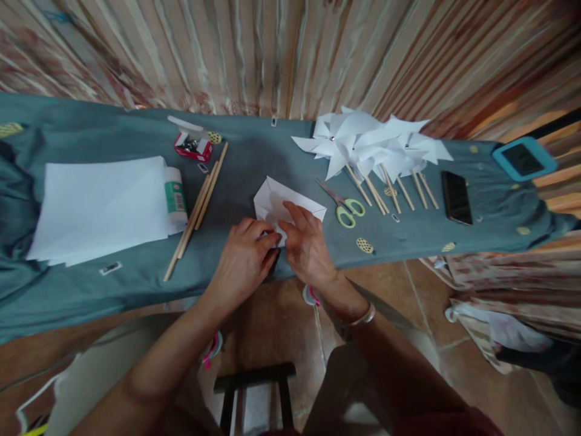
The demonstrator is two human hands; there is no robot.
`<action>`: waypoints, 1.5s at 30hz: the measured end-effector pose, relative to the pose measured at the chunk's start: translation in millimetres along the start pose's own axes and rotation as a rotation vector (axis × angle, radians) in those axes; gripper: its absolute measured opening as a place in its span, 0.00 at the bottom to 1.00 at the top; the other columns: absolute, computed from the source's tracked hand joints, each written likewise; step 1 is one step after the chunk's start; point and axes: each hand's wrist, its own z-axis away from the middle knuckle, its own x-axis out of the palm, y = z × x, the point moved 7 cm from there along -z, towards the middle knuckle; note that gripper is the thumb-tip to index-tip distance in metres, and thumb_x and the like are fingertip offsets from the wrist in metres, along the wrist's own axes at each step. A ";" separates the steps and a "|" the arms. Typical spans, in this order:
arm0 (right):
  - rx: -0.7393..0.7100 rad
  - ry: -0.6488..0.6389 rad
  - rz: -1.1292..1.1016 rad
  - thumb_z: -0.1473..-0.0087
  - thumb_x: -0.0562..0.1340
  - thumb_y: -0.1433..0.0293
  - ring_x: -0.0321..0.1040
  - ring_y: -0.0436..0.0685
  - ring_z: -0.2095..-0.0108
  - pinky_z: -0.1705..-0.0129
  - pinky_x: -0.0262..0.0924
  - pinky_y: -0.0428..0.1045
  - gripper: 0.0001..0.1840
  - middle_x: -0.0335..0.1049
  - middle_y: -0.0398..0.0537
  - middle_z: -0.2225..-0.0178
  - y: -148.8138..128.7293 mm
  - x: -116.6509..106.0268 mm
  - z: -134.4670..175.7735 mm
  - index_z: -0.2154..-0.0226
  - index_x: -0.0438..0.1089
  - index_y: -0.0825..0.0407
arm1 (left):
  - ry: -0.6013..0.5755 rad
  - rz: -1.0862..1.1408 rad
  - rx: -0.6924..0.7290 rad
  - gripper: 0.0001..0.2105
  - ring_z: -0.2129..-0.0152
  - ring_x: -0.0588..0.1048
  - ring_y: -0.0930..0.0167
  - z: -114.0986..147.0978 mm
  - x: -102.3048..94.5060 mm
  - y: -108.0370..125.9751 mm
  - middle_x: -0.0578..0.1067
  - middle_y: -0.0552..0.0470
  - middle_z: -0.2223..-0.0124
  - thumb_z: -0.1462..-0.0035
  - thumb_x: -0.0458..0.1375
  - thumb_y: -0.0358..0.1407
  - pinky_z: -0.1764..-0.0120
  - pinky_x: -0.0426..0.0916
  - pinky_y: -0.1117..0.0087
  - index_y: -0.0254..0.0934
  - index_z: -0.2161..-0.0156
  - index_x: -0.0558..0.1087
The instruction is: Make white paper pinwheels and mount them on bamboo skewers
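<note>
A folded sheet of white paper (267, 200) with creases running to its corners lies on the cloth-covered table. At its near edge, my left hand (247, 248) is closed, with thumb and fingertips pinching the paper. My right hand (311, 245) rests on the paper's right part, its fingers apart and stretched over the surface. Both hands' fingertips almost meet at the near edge, and they hide that part of the fold. Just right of the paper are scissors (345, 212) with light green handles.
On the left lie a stack of white paper (100, 206), a glue stick (175, 197), several wooden sticks (200, 206) and an opened red box (193, 147) of small metal pieces. White paper pinwheels (372, 142) on sticks, a phone (456, 197) and a blue-framed device (524, 158) occupy the right.
</note>
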 end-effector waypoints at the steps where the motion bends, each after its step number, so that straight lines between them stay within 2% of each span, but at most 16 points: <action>1: 0.016 0.020 -0.031 0.45 0.53 0.77 0.57 0.65 0.40 0.42 0.56 0.63 0.17 0.60 0.57 0.39 2.8 -1.1 -0.9 0.55 0.71 0.54 | 0.001 -0.011 0.003 0.09 0.59 0.69 0.59 -0.2 0.6 0.1 0.75 0.43 0.57 0.42 0.57 0.30 0.59 0.68 0.57 0.34 0.57 0.76; 7: 0.078 0.099 -0.319 0.46 0.50 0.79 0.65 0.59 0.44 0.41 0.59 0.57 0.20 0.66 0.57 0.43 37.3 -8.0 -14.4 0.57 0.74 0.56 | 0.030 -0.060 0.036 0.08 0.59 0.70 0.60 -0.1 -0.6 2.2 0.76 0.44 0.58 0.41 0.56 0.31 0.60 0.66 0.59 0.35 0.58 0.76; 12: 0.091 0.137 -0.113 0.46 0.51 0.79 0.62 0.65 0.42 0.39 0.56 0.64 0.24 0.66 0.64 0.44 54.5 -19.4 -18.6 0.48 0.68 0.63 | 0.029 -0.100 0.051 0.09 0.60 0.70 0.60 2.0 -1.1 1.6 0.77 0.45 0.57 0.41 0.56 0.31 0.61 0.66 0.60 0.36 0.57 0.75; 15: 0.082 0.123 -0.012 0.45 0.50 0.79 0.64 0.66 0.44 0.42 0.58 0.67 0.25 0.68 0.64 0.46 55.2 -21.5 -16.8 0.46 0.67 0.62 | 0.030 -0.110 0.055 0.10 0.60 0.71 0.60 3.1 -2.7 0.9 0.77 0.45 0.57 0.41 0.56 0.31 0.61 0.66 0.59 0.36 0.55 0.75; 19: 0.090 0.117 0.025 0.44 0.51 0.77 0.69 0.65 0.49 0.43 0.60 0.64 0.22 0.74 0.59 0.51 55.2 -26.2 -12.2 0.50 0.71 0.60 | 0.036 -0.115 0.055 0.12 0.58 0.71 0.59 5.0 -7.3 -3.4 0.77 0.44 0.56 0.40 0.54 0.30 0.61 0.67 0.57 0.37 0.53 0.75; 23: 0.137 0.104 -0.048 0.43 0.53 0.73 0.73 0.63 0.53 0.47 0.65 0.58 0.19 0.77 0.56 0.54 49.9 -33.8 0.9 0.52 0.73 0.56 | 0.083 -0.122 0.016 0.15 0.55 0.70 0.60 7.6 -18.8 -21.3 0.76 0.46 0.51 0.41 0.51 0.28 0.55 0.67 0.55 0.41 0.52 0.75; 26: 0.151 0.049 -0.149 0.41 0.54 0.71 0.75 0.59 0.57 0.52 0.68 0.53 0.17 0.78 0.51 0.56 37.6 -37.1 15.1 0.54 0.75 0.52 | 0.115 -0.144 -0.019 0.17 0.52 0.69 0.60 9.9 -30.1 -38.0 0.75 0.47 0.49 0.41 0.50 0.26 0.50 0.66 0.54 0.42 0.53 0.76; 29: 0.200 -0.043 -0.202 0.41 0.55 0.70 0.77 0.57 0.68 0.61 0.70 0.51 0.15 0.80 0.48 0.67 29.8 -36.3 25.7 0.58 0.76 0.52 | 0.171 -0.145 -0.046 0.18 0.50 0.68 0.59 13.8 -42.7 -43.7 0.73 0.46 0.46 0.41 0.48 0.24 0.49 0.66 0.54 0.42 0.52 0.75; 30: 0.201 -0.035 -0.204 0.41 0.56 0.70 0.76 0.57 0.68 0.62 0.70 0.51 0.15 0.80 0.48 0.67 28.0 -37.9 27.0 0.59 0.77 0.52 | 0.197 -0.134 -0.044 0.18 0.50 0.68 0.59 15.8 -46.1 -41.0 0.73 0.46 0.46 0.40 0.48 0.25 0.49 0.66 0.54 0.42 0.52 0.74; 32: 0.154 0.029 -0.194 0.41 0.55 0.71 0.76 0.58 0.63 0.57 0.69 0.53 0.15 0.80 0.50 0.63 23.7 -42.9 26.5 0.58 0.76 0.52 | 0.236 -0.102 -0.010 0.14 0.51 0.68 0.60 20.8 -48.6 -28.6 0.73 0.46 0.47 0.39 0.51 0.29 0.50 0.66 0.53 0.41 0.51 0.73; 35: 0.026 0.089 -0.192 0.41 0.53 0.74 0.72 0.59 0.52 0.47 0.65 0.58 0.18 0.76 0.53 0.53 15.3 -43.8 23.5 0.54 0.74 0.53 | 0.117 -0.043 0.148 0.09 0.57 0.71 0.61 28.1 -31.8 1.0 0.76 0.44 0.54 0.39 0.56 0.36 0.56 0.69 0.57 0.36 0.55 0.73; 37: -0.034 0.065 -0.207 0.42 0.52 0.76 0.70 0.60 0.50 0.45 0.64 0.60 0.20 0.75 0.54 0.51 11.1 -38.4 22.5 0.52 0.73 0.53 | 0.043 -0.043 0.154 0.08 0.60 0.71 0.62 31.9 -19.0 10.3 0.76 0.44 0.56 0.40 0.57 0.35 0.59 0.70 0.60 0.35 0.57 0.73; 40: -0.057 0.030 -0.214 0.43 0.52 0.77 0.70 0.60 0.49 0.45 0.64 0.61 0.21 0.75 0.54 0.51 9.2 -30.8 22.7 0.52 0.73 0.53 | -0.002 -0.065 0.129 0.07 0.61 0.72 0.62 33.7 -8.3 12.9 0.76 0.44 0.57 0.41 0.57 0.32 0.59 0.71 0.61 0.34 0.58 0.73; 45: -0.045 0.013 -0.190 0.44 0.52 0.77 0.70 0.60 0.51 0.46 0.64 0.59 0.20 0.75 0.55 0.52 11.2 -25.8 22.6 0.54 0.74 0.55 | 0.022 -0.075 0.130 0.06 0.62 0.72 0.63 31.9 -9.9 12.1 0.76 0.44 0.59 0.39 0.55 0.31 0.60 0.71 0.62 0.32 0.59 0.74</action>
